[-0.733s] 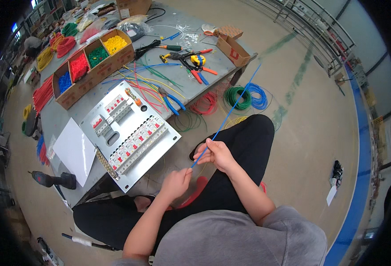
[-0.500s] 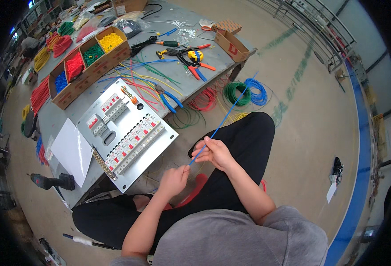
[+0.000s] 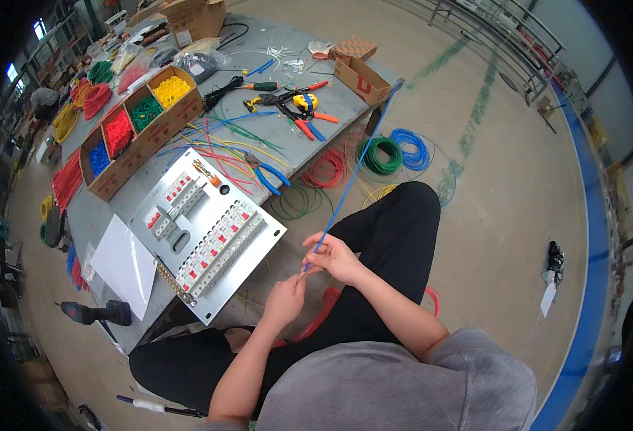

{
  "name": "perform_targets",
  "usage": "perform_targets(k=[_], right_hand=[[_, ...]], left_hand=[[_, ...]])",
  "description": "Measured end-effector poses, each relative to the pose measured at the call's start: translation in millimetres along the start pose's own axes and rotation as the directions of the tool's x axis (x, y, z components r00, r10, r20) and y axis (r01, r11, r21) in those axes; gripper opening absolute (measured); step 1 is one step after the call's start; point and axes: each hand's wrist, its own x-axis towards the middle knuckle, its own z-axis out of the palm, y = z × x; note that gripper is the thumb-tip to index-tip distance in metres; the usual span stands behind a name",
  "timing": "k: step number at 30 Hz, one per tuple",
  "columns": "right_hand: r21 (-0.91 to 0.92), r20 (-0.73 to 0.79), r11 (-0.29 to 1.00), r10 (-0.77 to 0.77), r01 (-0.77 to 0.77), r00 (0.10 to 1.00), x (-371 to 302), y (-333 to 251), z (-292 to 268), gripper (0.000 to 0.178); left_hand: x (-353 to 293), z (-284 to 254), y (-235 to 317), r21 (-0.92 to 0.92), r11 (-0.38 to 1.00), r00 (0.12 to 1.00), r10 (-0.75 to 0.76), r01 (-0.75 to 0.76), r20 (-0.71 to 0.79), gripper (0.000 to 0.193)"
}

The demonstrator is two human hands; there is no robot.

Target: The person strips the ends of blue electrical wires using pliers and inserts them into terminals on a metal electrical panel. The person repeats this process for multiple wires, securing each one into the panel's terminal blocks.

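A long straight blue wire (image 3: 352, 172) runs from my hands up toward the far table corner. My right hand (image 3: 336, 256) pinches it near its lower end. My left hand (image 3: 285, 299) is closed on the wire's tip just below. Both hands hover over my lap, in black trousers, in front of a white panel (image 3: 248, 258) that carries rows of white circuit breakers (image 3: 216, 241) with red levers. The panel lies at the near edge of the grey table (image 3: 151, 183).
On the table lie a cardboard tray of coloured wire pieces (image 3: 133, 122), blue-handled pliers (image 3: 270, 176), screwdrivers and cutters (image 3: 298, 111), a small open box (image 3: 363, 79) and white paper (image 3: 122, 266). Green, blue and red wire coils (image 3: 377, 154) lie on the floor. A drill (image 3: 94, 312) lies at the left.
The head view has shifted slightly. My hands stay on the blue wire, and its far end has swung a little toward the table corner.
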Motion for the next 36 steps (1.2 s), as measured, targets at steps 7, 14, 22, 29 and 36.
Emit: perform_targets(k=[7,14,22,29,36], right_hand=[[0.129,-0.165,0.979,-0.137,0.159,0.977,2,-32,-37,0.030],[0.162,-0.202,0.972,-0.136,0.171,0.970,2,-50,-46,0.040],[0.031,-0.233,0.982,-0.176,0.188,0.956,7,-44,-44,0.042],[-0.042,-0.231,0.980,-0.199,0.195,0.952,6,-44,-47,0.044],[0.077,-0.154,0.993,-0.074,0.087,0.985,2,-27,-23,0.074]], left_hand=[[-4,-3,-10,-0.198,0.980,0.999,-0.017,0.023,0.035,0.046],[-6,0,-19,-0.241,0.968,0.994,-0.051,0.073,0.100,0.052],[-8,-12,9,-0.064,0.995,0.993,-0.074,0.081,0.095,0.053],[-10,-6,13,0.151,0.989,1.000,-0.002,0.001,0.005,0.047],[-10,-6,13,0.146,0.989,0.999,0.024,-0.018,-0.042,0.047]])
